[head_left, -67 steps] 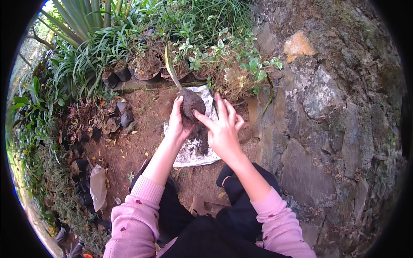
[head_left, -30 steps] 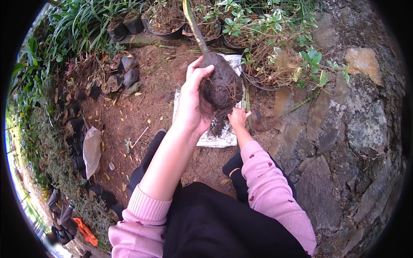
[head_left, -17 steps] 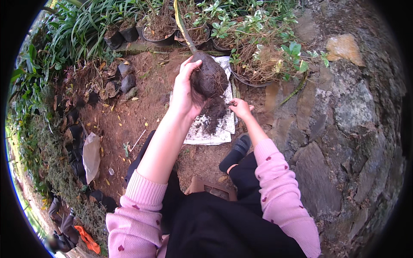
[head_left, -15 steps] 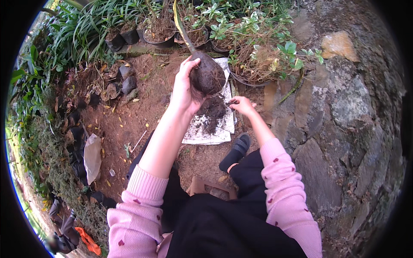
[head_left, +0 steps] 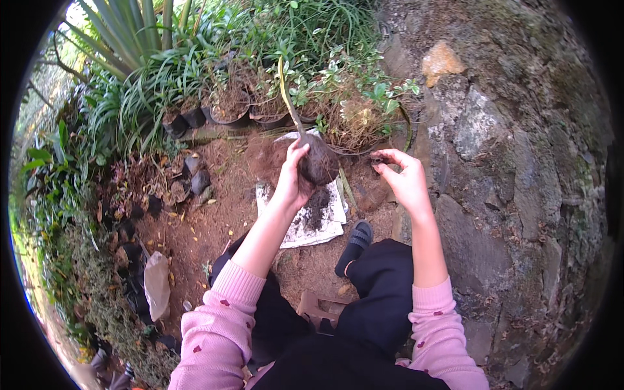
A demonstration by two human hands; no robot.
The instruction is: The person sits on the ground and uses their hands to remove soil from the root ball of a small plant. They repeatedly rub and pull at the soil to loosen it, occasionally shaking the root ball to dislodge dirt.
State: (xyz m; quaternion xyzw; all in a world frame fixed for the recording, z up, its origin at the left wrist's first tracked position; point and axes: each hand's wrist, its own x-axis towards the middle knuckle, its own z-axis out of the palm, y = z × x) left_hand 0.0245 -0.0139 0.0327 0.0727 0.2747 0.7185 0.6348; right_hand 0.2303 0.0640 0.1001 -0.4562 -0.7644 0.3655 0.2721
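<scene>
My left hand [head_left: 294,179] is wrapped round the side of a plant's dark, rounded root ball [head_left: 320,161]. One long yellow-green leaf [head_left: 288,97] rises from its top. To the right, my right hand [head_left: 406,177] is raised beside the stone wall, thumb and fingers pinching a small dark clump of soil [head_left: 376,158]. Below the root ball a white sheet [head_left: 292,235] lies on the ground, with loose dark soil [head_left: 316,211] scattered over it. The palm side of my left hand is hidden by the root ball.
A rough stone wall [head_left: 481,240] runs along the right. Potted plants [head_left: 231,110] line the far side, a leafy one [head_left: 357,123] near the wall. My sandalled foot [head_left: 356,244] and a brown stool [head_left: 322,305] are close by. A pale bag [head_left: 156,286] lies left.
My right hand has moved up and to the right, away from the sheet, with a soil clump in its fingers. My left hand still grips the root ball. The view has tilted and shifted.
</scene>
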